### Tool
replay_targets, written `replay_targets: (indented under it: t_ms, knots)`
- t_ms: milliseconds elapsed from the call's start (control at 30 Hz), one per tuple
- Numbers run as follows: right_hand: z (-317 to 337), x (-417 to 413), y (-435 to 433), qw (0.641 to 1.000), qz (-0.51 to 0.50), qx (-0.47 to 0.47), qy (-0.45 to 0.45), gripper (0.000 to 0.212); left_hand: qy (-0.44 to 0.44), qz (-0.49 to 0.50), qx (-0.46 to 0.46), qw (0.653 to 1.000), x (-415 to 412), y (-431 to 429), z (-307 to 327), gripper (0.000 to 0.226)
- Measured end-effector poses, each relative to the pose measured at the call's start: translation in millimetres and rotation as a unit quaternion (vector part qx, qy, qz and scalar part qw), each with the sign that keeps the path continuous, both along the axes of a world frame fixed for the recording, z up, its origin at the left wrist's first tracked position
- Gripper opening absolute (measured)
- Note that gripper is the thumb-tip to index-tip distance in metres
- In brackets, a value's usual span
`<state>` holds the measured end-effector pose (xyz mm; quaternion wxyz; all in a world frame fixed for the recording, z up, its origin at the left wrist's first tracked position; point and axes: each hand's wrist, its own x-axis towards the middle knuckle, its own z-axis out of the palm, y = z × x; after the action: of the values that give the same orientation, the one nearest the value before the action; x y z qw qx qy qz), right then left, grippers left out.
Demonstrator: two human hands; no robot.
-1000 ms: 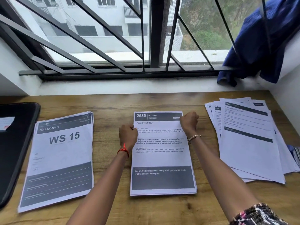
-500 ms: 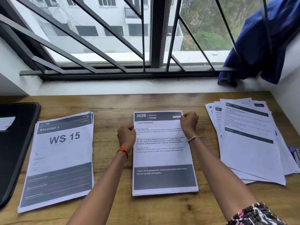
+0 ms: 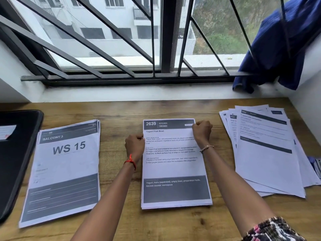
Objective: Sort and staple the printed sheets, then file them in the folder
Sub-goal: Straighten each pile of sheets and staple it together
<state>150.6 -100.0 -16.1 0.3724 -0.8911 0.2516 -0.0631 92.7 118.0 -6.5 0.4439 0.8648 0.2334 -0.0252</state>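
Note:
A neat stack of printed sheets (image 3: 175, 169), headed "2639 Kitchen, Yogurt Fruit Bowl", lies flat in the middle of the wooden table (image 3: 121, 112). My left hand (image 3: 134, 145) grips its left edge with curled fingers. My right hand (image 3: 202, 132) grips its top right corner the same way. A second stack (image 3: 64, 171), headed "Balcony 3, WS 15", lies to the left. A loosely fanned pile of sheets (image 3: 267, 153) lies to the right. A black folder (image 3: 15, 153) sits at the left edge. No stapler shows.
The window sill and a black metal grille (image 3: 121, 79) run along the back of the table. A blue cloth (image 3: 278, 49) hangs on the grille at the right. A small bluish object (image 3: 317, 167) peeks out past the fanned pile at the right edge.
The middle stack has shifted slightly under both hands, and its lower end now sits a little further right and squarer. Both hands stay at the same edges.

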Motion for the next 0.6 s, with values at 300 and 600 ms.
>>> replay_targets:
  t_ms: [300,600]
  knots:
    - [6.5,-4.6,1.2,1.000,0.014,0.004,-0.014,0.029,-0.014,0.017,-0.014,1.000,-0.1,1.2,0.8,0.021]
    - [4.9,-7.8,3.2,0.999,0.002,0.018,-0.032,0.030,-0.023,0.021,-0.013,0.999,0.1,1.8,-4.0,0.021]
